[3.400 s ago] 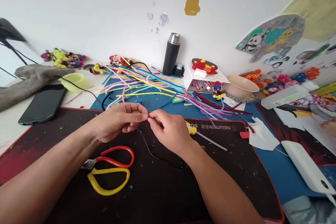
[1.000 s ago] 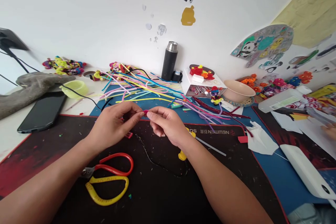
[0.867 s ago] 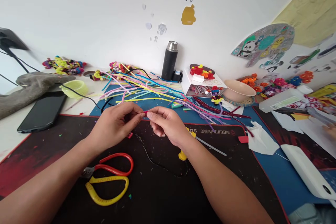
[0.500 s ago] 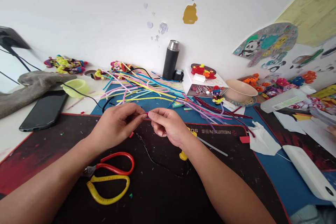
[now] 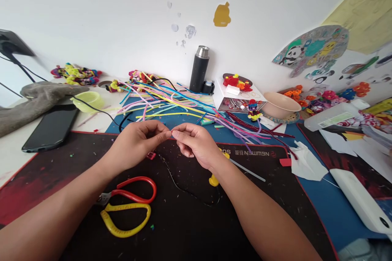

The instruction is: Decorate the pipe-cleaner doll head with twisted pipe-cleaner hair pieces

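My left hand [image 5: 139,144] and my right hand [image 5: 196,142] meet fingertip to fingertip above the far part of the black desk mat. Both are closed in a pinch on a thin red pipe cleaner, which the fingers now almost wholly cover. A small red piece [image 5: 151,155] shows just under my left hand; whether it joins what I hold, I cannot tell. Red-and-yellow-handled scissors [image 5: 128,208] lie on the mat near my left forearm. Something yellow [image 5: 214,179] is partly hidden behind my right wrist, beside a thin black cord [image 5: 183,189].
Many coloured pipe cleaners [image 5: 171,102] lie heaped beyond my hands. Behind them stand a black thermos [image 5: 199,69], a white box [image 5: 220,94] and a pinkish bowl [image 5: 281,106]. A phone [image 5: 52,128] lies left; a white device [image 5: 358,200] and a clear bottle [image 5: 335,116] are right.
The fingertips have drawn closer together, hiding the red bit that showed between them. The small red piece below my left hand has shifted slightly. Both arms stay nearly in place.
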A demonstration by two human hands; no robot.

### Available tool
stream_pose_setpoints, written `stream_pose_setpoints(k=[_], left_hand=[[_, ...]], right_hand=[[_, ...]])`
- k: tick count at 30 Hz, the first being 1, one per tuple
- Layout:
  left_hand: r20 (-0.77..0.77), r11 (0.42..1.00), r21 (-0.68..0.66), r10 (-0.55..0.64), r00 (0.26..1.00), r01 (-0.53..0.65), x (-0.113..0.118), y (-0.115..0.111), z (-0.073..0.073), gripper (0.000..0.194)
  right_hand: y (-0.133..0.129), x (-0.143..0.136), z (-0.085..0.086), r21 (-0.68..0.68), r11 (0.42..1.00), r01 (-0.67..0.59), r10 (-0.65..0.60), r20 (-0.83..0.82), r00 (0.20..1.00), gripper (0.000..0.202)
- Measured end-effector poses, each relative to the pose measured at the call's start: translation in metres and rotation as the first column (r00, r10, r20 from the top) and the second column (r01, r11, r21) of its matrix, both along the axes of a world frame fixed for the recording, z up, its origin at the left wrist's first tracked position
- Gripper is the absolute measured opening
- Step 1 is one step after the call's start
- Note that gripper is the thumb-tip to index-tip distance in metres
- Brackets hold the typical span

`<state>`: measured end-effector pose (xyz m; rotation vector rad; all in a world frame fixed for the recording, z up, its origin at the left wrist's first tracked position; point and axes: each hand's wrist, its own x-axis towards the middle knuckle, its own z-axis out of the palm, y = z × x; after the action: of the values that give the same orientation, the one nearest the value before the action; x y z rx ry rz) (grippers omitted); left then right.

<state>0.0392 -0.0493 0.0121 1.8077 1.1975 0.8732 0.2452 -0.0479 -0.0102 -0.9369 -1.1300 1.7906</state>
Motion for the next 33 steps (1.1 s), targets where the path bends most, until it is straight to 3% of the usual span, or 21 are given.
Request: stream_pose_setpoints(k=[3,5,23,29,33], left_hand=[[0.061,0.981,-0.192,-0.003,0.998,0.014,-0.0001,0.0015,0.0011,0.051],[0.082,0.969,-0.245,0.004,0.997,0.016,-0.0001,0.0023,0.001,0.055],[0.13,0.885,-0.465,0.1,0.986,-0.029,0.0054,0.0057,0.005,0.05],[0.219,0.824,-0.566,0.141,0.965,0.008,0.0093,0.0071,0.0054,0.052],[0.255,0.821,-0.568,0.111,0.961,0.056,0.0088,0.0081,0.0,0.054]], right_hand=[[0.0001,0.0,-0.0005,-0.011,1.0,-0.009,0.009,-0.002,1.0,0.047],[0.0002,-0.0002,-0.0011,-0.031,0.999,-0.014,0.013,-0.015,1.0,0.047],[-0.0023,-0.0038,-0.004,-0.07,0.997,0.01,-0.012,-0.03,0.999,0.046],[-0.0022,-0.003,-0.0035,-0.055,0.999,0.001,-0.003,-0.038,0.999,0.042],[-0.0015,-0.0032,-0.0057,-0.03,1.0,0.005,-0.005,-0.022,1.0,0.041]])
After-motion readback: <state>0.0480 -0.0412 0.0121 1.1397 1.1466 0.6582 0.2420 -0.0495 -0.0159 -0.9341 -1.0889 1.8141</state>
